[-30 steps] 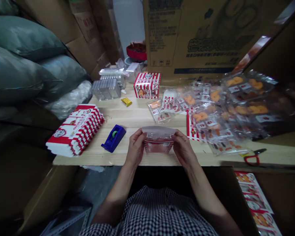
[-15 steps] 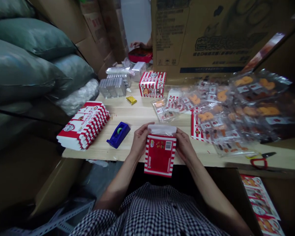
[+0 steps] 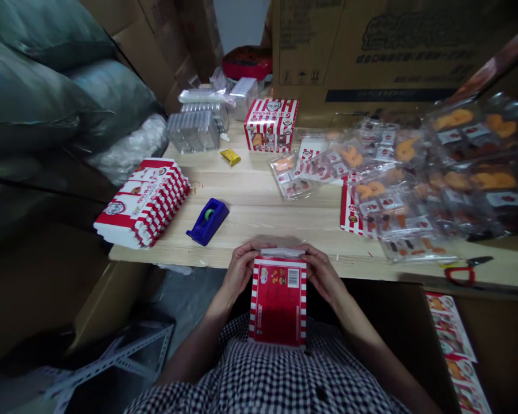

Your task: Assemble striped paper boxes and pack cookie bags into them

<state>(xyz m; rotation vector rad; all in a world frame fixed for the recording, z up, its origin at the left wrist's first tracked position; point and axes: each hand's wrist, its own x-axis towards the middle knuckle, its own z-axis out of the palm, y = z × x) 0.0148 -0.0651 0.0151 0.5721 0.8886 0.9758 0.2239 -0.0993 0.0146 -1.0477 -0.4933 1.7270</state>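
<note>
A red box with striped edges (image 3: 278, 302) is held between my two hands at the table's front edge, its back with a barcode facing up. My left hand (image 3: 240, 269) pinches its upper left corner. At the upper right corner my right hand (image 3: 322, 270) grips it in the same way. A whitish flap stretches between the fingers along the top. Left of the hands lies a blue tape dispenser (image 3: 214, 223), and farther left is a stack of flat striped cartons (image 3: 144, 201).
An assembled striped box (image 3: 271, 125) and a yellow packet (image 3: 230, 156) sit toward the back. Clear trays (image 3: 193, 131) stand back left. Bagged toy food (image 3: 388, 201) covers the right side, near red-handled scissors (image 3: 461, 275). Large cartons (image 3: 311, 52) and sacks (image 3: 30, 103) surround the table.
Both hands have brought the red box closer to my body, and it now lies lower in view. The view has shifted slightly. The hand at the far red bowl is no longer seen.
</note>
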